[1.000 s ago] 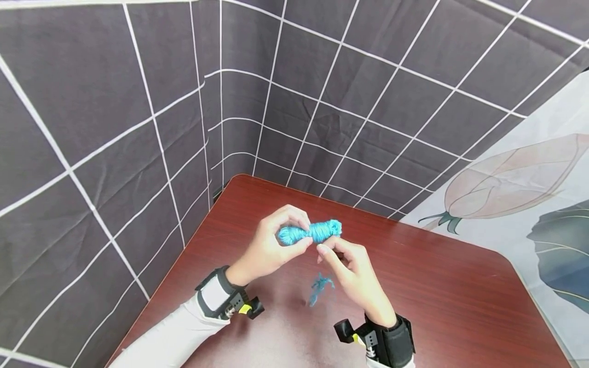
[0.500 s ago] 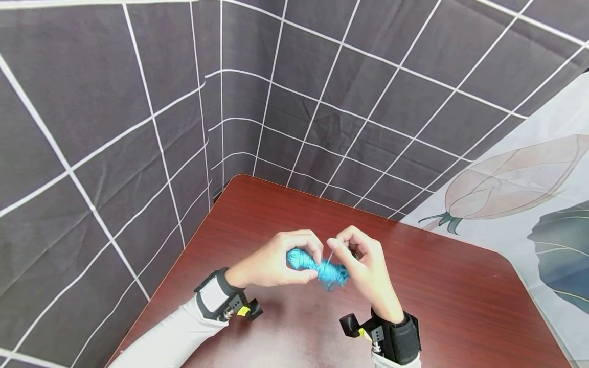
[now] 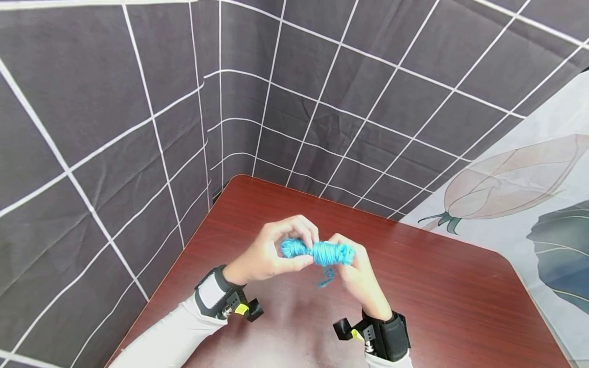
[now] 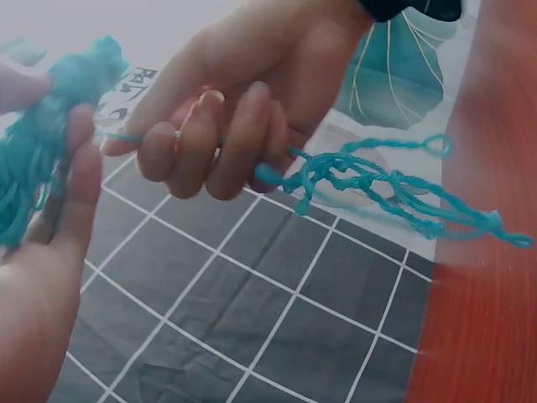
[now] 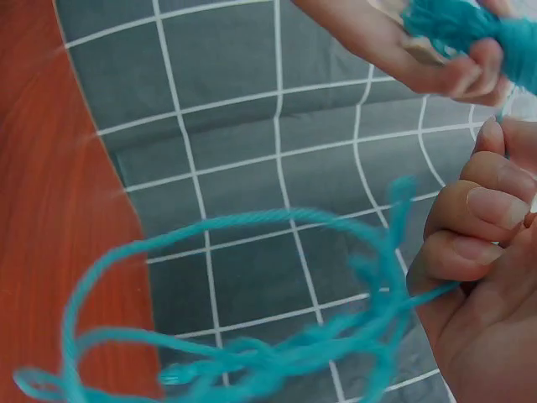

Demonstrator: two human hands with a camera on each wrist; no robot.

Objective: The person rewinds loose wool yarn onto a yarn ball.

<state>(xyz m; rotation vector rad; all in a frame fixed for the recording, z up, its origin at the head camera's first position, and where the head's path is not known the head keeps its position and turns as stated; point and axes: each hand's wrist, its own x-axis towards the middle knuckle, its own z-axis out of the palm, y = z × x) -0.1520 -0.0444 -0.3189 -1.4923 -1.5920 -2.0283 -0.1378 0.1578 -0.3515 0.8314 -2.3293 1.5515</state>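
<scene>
**Two hands work a small bundle of teal yarn above the table**

On the left of the head view, the left hand is raised above the red-brown table, wrist bent and palm turned toward the person, with a white sleeve and a black wrist strap behind it. Its thumb and curled fingers pinch the left end of the yarn bundle, which hangs in the air between both hands, well clear of the tabletop.

The bundle looks light and soft, a compact wad of wound strands that would squash under pressure and could slip apart if held loosely. The firmest place to hold it is likely the wrapped middle, where the turns bind the strands together; the looped ends would give way more easily.

Further right, the right hand sits just below and behind the bundle's right end, fingers curled. In the left wrist view these fingers close round a single taut strand running to the bundle, and a loose tangle of yarn trails from the same hand. That tail dangles below the bundle toward the table, apparently not touching it.

A dark grid-patterned cloth stands behind, with a pale leaf-printed sheet at right.
</scene>
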